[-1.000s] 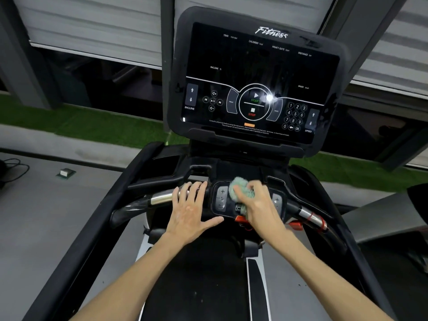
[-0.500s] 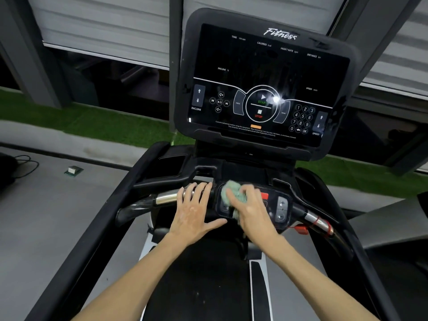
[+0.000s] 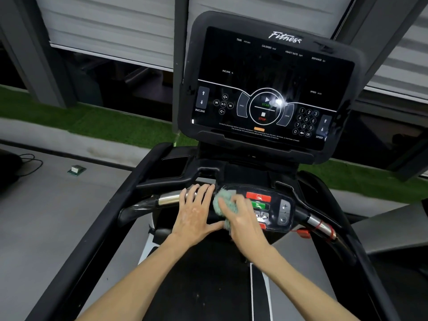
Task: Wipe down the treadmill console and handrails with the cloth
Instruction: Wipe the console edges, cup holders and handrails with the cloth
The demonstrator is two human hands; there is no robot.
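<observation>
At the button panel's nine o'clock end, my right hand grips the cloth; my left hand lies flat-fingered on the handrail. The screen and handrail are likely left to do.

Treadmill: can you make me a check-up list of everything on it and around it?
Surface: black control panel with red and green buttons showing.
Job's things: green cloth on the panel's left part; console screen above; chrome left grip and right grip.
Clutter: small box on the floor; red clip by the right grip.
Hands: left hand rests flat on the left grip; right hand presses the cloth, hold blurred.
Cables: black cable on the floor, far left.
Surroundings: green turf, blinds.
</observation>
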